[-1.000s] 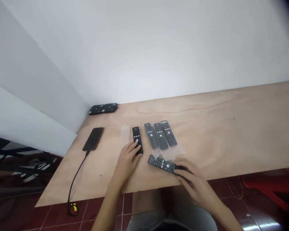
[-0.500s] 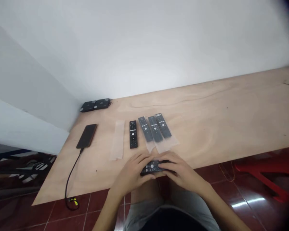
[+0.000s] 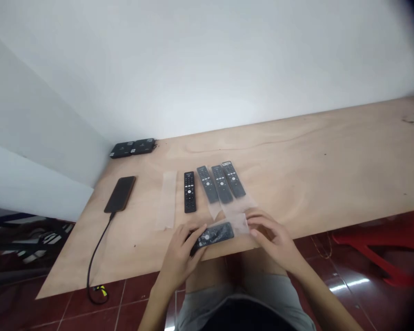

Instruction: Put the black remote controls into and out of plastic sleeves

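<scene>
My left hand (image 3: 181,250) grips the left end of a black remote (image 3: 214,233) lying crosswise near the front edge of the plywood table (image 3: 313,161). My right hand (image 3: 269,233) pinches the clear plastic sleeve (image 3: 240,224) at the remote's right end; the sleeve looks partly off the remote. Just beyond, a bare black remote (image 3: 189,192) lies upright, and three sleeved remotes (image 3: 221,183) lie side by side to its right. An empty clear sleeve (image 3: 167,199) lies to the left of the bare remote.
A black phone (image 3: 120,193) lies at the table's left with a cable (image 3: 95,257) hanging over the front edge. Two small black boxes (image 3: 134,147) sit in the back left corner by the white wall. Red floor tiles and a red object (image 3: 382,248) lie below right.
My left hand left the bare remote and joined the right on the crosswise remote at the table edge. Since then the hands have spread apart, the right drawing the sleeve rightward.
</scene>
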The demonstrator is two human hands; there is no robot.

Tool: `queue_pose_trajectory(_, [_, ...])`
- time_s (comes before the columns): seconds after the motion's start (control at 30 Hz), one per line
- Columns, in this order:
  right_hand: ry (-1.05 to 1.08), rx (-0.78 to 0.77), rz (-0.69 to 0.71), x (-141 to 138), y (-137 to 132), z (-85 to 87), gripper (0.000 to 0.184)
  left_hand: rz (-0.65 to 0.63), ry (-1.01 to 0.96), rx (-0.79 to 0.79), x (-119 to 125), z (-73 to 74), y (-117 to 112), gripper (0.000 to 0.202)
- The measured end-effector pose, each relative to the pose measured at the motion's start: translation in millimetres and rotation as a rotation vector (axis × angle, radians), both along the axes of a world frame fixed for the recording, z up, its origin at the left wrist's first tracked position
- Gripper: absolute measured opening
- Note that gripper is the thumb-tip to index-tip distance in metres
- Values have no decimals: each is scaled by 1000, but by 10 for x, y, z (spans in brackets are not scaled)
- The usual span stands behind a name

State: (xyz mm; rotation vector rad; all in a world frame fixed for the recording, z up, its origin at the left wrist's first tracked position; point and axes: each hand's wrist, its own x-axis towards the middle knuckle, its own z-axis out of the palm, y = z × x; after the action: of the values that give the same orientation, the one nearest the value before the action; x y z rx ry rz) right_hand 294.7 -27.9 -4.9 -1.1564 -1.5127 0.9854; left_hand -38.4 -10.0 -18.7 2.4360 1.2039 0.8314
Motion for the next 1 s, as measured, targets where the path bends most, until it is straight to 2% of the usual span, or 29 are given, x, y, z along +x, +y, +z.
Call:
queue_pose_trajectory(0.1, [51,10,-76,-103,-4,-33,18,1,-8,13,4,7,8,58])
queue_pose_trajectory(0.23, [9,-66,-60,-150,-22,-30,18,6,-12,24,12,10,5,57])
queue_pose_trajectory(0.3, [101,-178,-29,-163,-35,-9,23,14,-17,29,28,12,-3,55])
queue_pose_trajectory(0.47, [495,-430,106,-224,-42,-4,32,17,-38,53,117,33,-31,54])
queue_pose_trajectory(0.57, [525,-485,19,-257,-8,-14,26,-5,-54,64,174,29,-46,58])
queue_pose_trajectory(0.63, [458,-488,-2,-265,24,0,24,-11,-51,61,197,13,-52,60])
queue_pose_trajectory(0.77, [237,-402,62,-272,76,30,27,-2,-35,81,214,-4,-50,59])
queue_pose_trajectory(0.9, [219,-238,-54,-300,97,-23,29,-2,-45,86,222,22,-46,56])
queue_pose_trajectory(1.0, [215,-215,-111,-306,100,-59,33,-12,-52,72,221,35,-50,56])
